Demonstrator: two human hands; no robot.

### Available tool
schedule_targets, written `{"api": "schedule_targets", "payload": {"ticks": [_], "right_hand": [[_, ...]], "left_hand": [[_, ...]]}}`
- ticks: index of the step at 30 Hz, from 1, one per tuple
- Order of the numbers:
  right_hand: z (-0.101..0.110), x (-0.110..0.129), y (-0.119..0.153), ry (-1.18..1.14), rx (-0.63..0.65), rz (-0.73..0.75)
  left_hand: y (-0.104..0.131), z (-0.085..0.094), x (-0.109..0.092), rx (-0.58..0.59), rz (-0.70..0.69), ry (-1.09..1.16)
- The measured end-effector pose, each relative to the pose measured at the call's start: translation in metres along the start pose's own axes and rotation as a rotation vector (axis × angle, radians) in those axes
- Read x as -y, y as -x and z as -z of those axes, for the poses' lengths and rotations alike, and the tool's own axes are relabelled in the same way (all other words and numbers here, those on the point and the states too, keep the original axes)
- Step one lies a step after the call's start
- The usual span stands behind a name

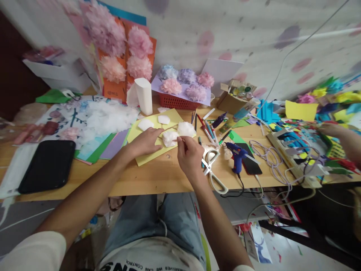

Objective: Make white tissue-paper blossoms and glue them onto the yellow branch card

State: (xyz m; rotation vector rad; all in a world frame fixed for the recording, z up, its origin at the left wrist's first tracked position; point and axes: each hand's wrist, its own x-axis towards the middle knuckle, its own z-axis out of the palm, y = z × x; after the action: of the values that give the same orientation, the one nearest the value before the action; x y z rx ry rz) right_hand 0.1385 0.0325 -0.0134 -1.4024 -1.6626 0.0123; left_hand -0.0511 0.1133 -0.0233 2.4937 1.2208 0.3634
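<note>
On the table lies a yellow sheet of paper [143,160] with white cotton tufts and flat white pieces on it. My left hand [148,143] rests on the sheet with its fingers stretched out, beside a cotton tuft [169,139]. At the right side of that tuft, my right hand [191,156] is closed in a pinch; what its fingers hold is too small to make out. A second cotton tuft [186,129] sits just above it. Two flat white pieces lie farther back, one a white patch [145,124], the other a smaller patch [164,119]. A thin brown line runs between the tufts.
White scissors [210,169], a blue glue gun [237,155] and a phone [249,160] lie to the right, with cables and a power strip [290,158]. Left are loose cotton [109,116] and a black tablet [47,165]. Another person's hand [332,130] is far right.
</note>
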Motion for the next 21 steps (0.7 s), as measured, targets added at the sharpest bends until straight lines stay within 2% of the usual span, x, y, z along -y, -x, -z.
{"api": "schedule_targets", "payload": {"ticks": [4,8,17,21], "right_hand": [[-0.001,-0.001,-0.032,0.055,0.092,-0.040],[-0.005,-0.003,-0.047,0.077,0.101,-0.085],[-0.008,-0.002,-0.038,-0.013,0.035,-0.219],[0.001,0.002,-0.037,-0.019,-0.065,-0.179]], "left_hand": [[0.000,-0.001,0.004,-0.009,-0.010,0.060],[0.000,-0.001,0.005,-0.006,-0.007,0.085],[0.001,-0.003,0.007,-0.016,-0.008,0.094],[0.002,-0.002,0.007,-0.010,-0.008,0.082]]}}
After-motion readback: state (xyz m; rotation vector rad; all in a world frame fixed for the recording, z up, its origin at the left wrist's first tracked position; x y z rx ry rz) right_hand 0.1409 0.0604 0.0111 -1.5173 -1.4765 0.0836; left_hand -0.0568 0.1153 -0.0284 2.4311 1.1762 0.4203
